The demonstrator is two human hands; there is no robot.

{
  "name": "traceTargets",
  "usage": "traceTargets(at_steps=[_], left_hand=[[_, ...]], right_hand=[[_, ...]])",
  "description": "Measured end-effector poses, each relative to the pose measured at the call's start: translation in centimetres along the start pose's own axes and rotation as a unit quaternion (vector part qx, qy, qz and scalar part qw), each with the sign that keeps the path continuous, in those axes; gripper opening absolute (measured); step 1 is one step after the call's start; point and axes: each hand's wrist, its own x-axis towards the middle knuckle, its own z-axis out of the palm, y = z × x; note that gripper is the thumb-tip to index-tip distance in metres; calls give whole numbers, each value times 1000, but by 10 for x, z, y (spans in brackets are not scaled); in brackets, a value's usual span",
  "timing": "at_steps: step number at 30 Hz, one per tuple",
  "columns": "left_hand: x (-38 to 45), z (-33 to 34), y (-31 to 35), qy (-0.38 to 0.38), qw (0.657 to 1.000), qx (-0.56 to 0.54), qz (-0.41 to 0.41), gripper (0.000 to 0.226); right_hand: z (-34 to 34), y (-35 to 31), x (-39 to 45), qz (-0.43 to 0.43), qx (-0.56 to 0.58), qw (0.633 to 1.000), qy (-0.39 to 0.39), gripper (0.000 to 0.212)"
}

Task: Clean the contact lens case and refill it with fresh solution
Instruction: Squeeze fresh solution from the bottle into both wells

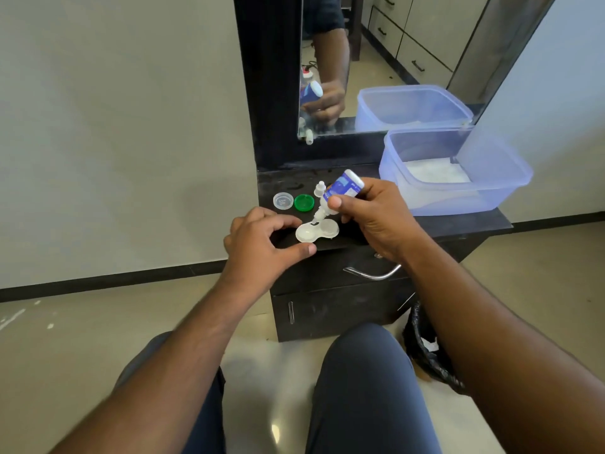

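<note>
A white two-well contact lens case [316,231] lies open on the black counter [458,226], near its front left corner. My left hand [262,244] steadies the case, with thumb and forefinger at its left well. My right hand [376,214] grips a small blue-and-white solution bottle [342,188] tipped upside down, its white nozzle pointing into the middle of the case. Two loose case lids sit just behind: a clear one [283,201] and a green one [303,202]. The bottle's small white cap [320,188] stands beside them.
A translucent blue plastic tub [458,172] with white material inside fills the counter's right side. A mirror [393,60] in a black frame rises behind. Below are a drawer with a metal handle [373,273] and a black bin bag [429,348] on the floor.
</note>
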Motion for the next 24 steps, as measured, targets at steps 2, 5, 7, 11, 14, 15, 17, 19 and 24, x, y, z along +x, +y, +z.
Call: traceTargets(at_steps=[2, 5, 7, 11, 14, 15, 17, 19, 24], left_hand=[[2, 1, -1, -3, 1000, -9, -2, 41], [3, 4, -3, -3, 999, -34, -1, 50], [3, 5, -6, -1, 999, -46, -3, 57], [5, 6, -6, -9, 998, -54, -8, 54], [7, 5, -4, -16, 998, -60, -20, 43], [8, 5, -5, -18, 998, -61, -23, 41], [9, 4, -6, -22, 997, -63, -27, 40], [8, 4, -7, -23, 997, -69, -27, 40], [7, 8, -10, -17, 997, -78, -22, 43]], right_hand=[[0, 1, 4, -2, -32, 999, -7, 9], [0, 2, 8, 7, -60, 998, -9, 14], [0, 3, 9, 8, -58, 998, -17, 12], [-2, 1, 10, 12, -40, 999, -25, 10], [0, -1, 14, 15, -46, 998, -43, 10], [2, -2, 15, 15, -45, 998, -49, 10], [3, -1, 16, 14, -30, 998, -46, 12], [1, 2, 16, 13, -10, 999, -35, 14], [-1, 4, 15, 10, 4, 999, -39, 13]])
